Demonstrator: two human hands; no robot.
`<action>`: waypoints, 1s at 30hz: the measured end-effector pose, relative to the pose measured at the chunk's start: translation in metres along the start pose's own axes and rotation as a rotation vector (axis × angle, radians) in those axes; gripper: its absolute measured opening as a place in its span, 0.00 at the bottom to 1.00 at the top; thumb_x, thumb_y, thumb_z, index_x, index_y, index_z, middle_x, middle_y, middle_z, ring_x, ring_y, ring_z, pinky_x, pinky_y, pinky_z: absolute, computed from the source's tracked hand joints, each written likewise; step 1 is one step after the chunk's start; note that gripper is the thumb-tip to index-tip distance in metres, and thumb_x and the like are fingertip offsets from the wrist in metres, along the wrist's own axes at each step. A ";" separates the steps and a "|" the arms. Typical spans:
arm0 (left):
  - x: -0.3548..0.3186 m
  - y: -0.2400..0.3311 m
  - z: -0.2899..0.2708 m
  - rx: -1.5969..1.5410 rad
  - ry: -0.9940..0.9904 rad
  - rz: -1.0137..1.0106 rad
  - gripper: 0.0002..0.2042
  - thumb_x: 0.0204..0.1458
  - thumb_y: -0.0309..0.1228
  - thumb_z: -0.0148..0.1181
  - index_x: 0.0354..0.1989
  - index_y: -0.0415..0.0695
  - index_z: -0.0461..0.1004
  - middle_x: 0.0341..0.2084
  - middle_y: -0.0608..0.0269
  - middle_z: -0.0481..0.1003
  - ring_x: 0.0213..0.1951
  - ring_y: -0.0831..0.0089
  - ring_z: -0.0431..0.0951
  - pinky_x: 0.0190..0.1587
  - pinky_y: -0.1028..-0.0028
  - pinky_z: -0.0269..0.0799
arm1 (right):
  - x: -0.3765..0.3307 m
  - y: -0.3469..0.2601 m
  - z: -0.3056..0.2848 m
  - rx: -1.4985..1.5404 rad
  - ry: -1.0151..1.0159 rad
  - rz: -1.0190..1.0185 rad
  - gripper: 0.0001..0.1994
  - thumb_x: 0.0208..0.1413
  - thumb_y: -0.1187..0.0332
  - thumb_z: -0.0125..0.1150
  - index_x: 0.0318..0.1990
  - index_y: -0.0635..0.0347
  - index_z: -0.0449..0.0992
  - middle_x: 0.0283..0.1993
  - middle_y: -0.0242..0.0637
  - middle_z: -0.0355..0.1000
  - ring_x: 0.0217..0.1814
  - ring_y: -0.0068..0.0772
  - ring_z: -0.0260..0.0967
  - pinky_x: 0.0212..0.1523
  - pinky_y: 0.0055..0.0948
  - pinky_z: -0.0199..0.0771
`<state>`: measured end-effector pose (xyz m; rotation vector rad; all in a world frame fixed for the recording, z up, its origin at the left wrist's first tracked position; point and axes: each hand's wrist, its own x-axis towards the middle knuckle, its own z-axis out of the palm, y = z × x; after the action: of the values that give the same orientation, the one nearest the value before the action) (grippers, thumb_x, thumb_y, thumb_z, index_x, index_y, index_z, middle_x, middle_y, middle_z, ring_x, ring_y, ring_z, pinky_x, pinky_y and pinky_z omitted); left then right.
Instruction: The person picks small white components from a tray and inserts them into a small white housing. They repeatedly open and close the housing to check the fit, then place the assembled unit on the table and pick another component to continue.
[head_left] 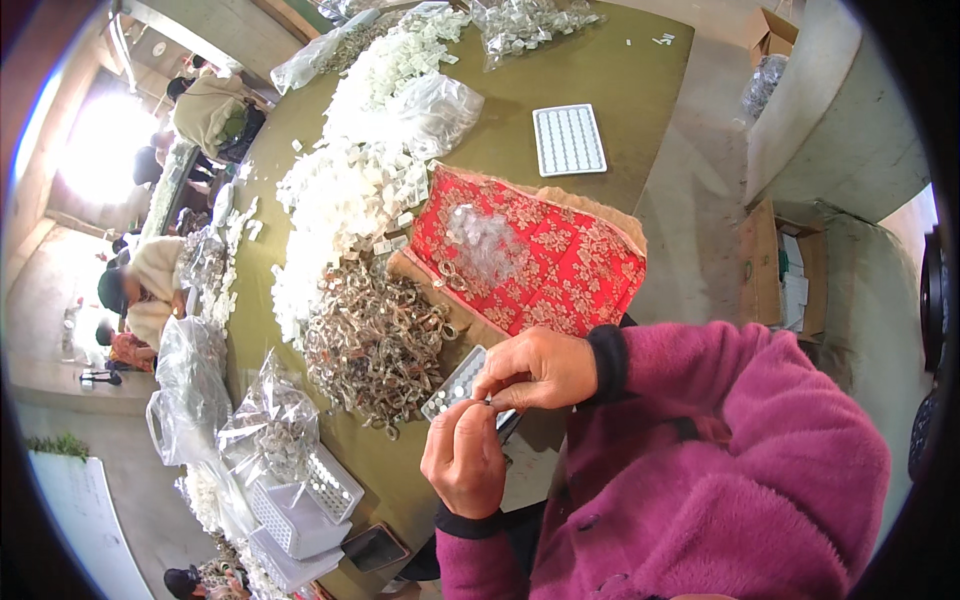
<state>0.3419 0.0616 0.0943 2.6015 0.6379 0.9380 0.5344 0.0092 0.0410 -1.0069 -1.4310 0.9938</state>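
Note:
My left hand (465, 460) and my right hand (540, 370) meet over a small grey tray (440, 402) at the table's near edge. Thumb and fingers of both are pinched together at one spot; a tiny dark bit shows between the tips, too small to name. White round pieces sit in rows in the tray, partly covered by my hands. Just beyond lies a heap of small shiny ring-like metal pieces (375, 340). To its right a red floral cloth (570, 265) with gold patterns is spread, bearing crumpled clear plastic (483, 245).
Small whitish clear packets (345, 190) are piled along the green table (640, 70). A white slotted tray (569, 140) lies at the far right. Stacked white trays (300, 520) and a phone (375, 547) are at lower left. Other people (155, 280) work at left.

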 end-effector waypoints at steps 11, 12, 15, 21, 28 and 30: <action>0.058 -0.010 0.020 -0.006 -0.180 -0.195 0.10 0.47 0.20 0.72 0.36 0.41 0.78 0.34 0.57 0.81 0.35 0.64 0.82 0.36 0.68 0.78 | 0.006 0.022 -0.028 -0.096 0.272 0.040 0.10 0.56 0.70 0.70 0.45 0.60 0.82 0.39 0.44 0.79 0.42 0.44 0.80 0.44 0.39 0.79; 0.069 -0.016 0.017 0.003 -0.195 -0.183 0.09 0.48 0.20 0.71 0.37 0.41 0.79 0.34 0.57 0.81 0.34 0.64 0.82 0.36 0.68 0.77 | 0.008 0.026 -0.030 -0.139 0.341 0.008 0.10 0.56 0.71 0.70 0.45 0.60 0.82 0.39 0.43 0.79 0.43 0.44 0.80 0.45 0.39 0.79; 0.122 -0.056 0.013 0.120 -0.157 0.009 0.07 0.51 0.21 0.68 0.39 0.40 0.80 0.36 0.56 0.81 0.35 0.65 0.81 0.34 0.68 0.77 | 0.007 0.036 -0.036 -0.105 0.414 -0.059 0.09 0.56 0.76 0.70 0.44 0.58 0.83 0.39 0.39 0.80 0.43 0.42 0.79 0.45 0.35 0.79; 0.203 -0.144 0.071 0.376 -0.315 -0.021 0.11 0.50 0.17 0.60 0.41 0.42 0.83 0.41 0.54 0.83 0.47 0.52 0.81 0.51 0.61 0.76 | 0.004 0.044 -0.035 -0.102 0.451 -0.171 0.07 0.57 0.75 0.69 0.43 0.58 0.83 0.39 0.39 0.79 0.44 0.41 0.79 0.43 0.34 0.79; 0.207 -0.164 0.098 0.507 -0.427 -0.033 0.10 0.50 0.22 0.58 0.35 0.47 0.85 0.37 0.59 0.82 0.46 0.54 0.80 0.50 0.59 0.77 | 0.004 0.043 -0.034 -0.151 0.422 -0.168 0.07 0.58 0.74 0.69 0.43 0.59 0.81 0.39 0.40 0.77 0.43 0.44 0.77 0.43 0.37 0.78; 0.205 -0.166 0.099 0.513 -0.414 -0.009 0.08 0.51 0.23 0.58 0.35 0.46 0.83 0.38 0.57 0.82 0.48 0.54 0.78 0.50 0.57 0.75 | 0.005 0.042 -0.034 -0.166 0.405 -0.176 0.07 0.59 0.74 0.67 0.44 0.59 0.81 0.40 0.41 0.77 0.43 0.45 0.77 0.43 0.37 0.78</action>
<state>0.4979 0.2935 0.0588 3.0953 0.8563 0.2203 0.5707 0.0277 0.0046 -1.1078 -1.2486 0.5123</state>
